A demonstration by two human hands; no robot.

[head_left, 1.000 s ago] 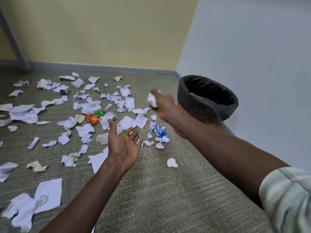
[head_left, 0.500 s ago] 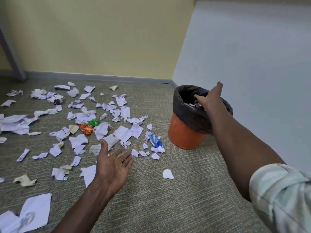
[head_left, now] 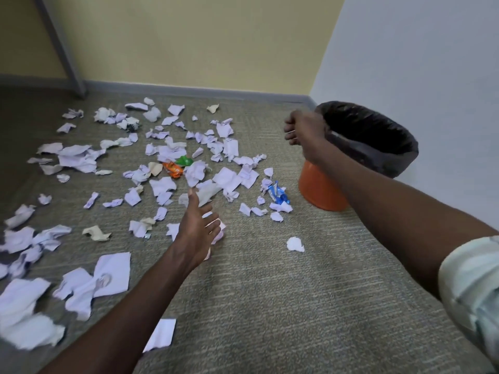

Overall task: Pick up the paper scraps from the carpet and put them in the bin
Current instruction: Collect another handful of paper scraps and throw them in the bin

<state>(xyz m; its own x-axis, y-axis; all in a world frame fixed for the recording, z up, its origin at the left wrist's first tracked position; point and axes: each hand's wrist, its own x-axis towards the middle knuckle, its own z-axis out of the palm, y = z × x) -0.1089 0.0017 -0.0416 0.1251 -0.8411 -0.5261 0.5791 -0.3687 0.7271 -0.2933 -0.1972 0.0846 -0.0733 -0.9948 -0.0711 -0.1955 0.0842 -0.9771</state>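
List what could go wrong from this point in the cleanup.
1. The right hand is beside the bin's near rim; a careless swing might tip the bin.
2. The blue wrapper and orange wrapper lie among the paper scraps and could get scooped up too.
3. The left hand, fingers spread, hovers over several scraps; a loose grab may drop some.

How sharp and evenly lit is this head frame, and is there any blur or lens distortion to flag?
Head view: soft, even indoor light, no glare, only faint shadows on the carpet. Scraps near the lower left edge smear with motion blur; the centre scraps read crisper. Wide-angle stretch bends the grey post and enlarges the sleeve. The bin liner's interior is dark, its contents unreadable.
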